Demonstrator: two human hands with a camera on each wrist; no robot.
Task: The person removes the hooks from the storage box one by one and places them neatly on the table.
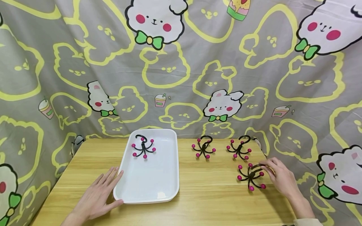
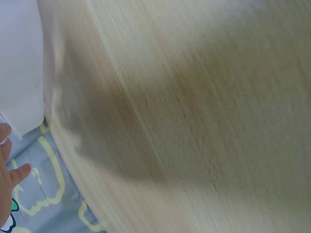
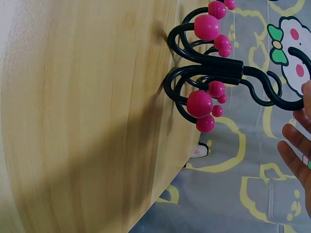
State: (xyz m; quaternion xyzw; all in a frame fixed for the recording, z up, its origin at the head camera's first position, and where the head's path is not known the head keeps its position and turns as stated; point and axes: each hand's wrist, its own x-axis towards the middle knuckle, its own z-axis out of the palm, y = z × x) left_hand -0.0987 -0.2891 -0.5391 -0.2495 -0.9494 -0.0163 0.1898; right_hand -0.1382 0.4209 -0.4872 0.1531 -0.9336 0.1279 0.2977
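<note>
My right hand (image 1: 282, 179) pinches the curved top of a black multi-arm hanger hook (image 1: 251, 177) between thumb and fingers. Pink balls cap its arms. In the right wrist view the gripped hanger (image 3: 226, 70) appears from the side, its arms curling over the wooden surface. On the left, my left hand (image 1: 97, 196) spreads straight fingers along the near left rim of a white tray (image 1: 156, 182). A similar hanger (image 1: 143, 148) stands inside the tray, towards its far left corner. The left wrist view shows only fingertips (image 2: 19, 174) beside the tray's white side.
Two more black hangers stand at the back of the wooden table (image 1: 203, 201): one hanger (image 1: 204, 147) right of the tray, another hanger (image 1: 239, 148) just behind the held one. A patterned grey curtain (image 1: 181, 75) hangs behind and beside the table.
</note>
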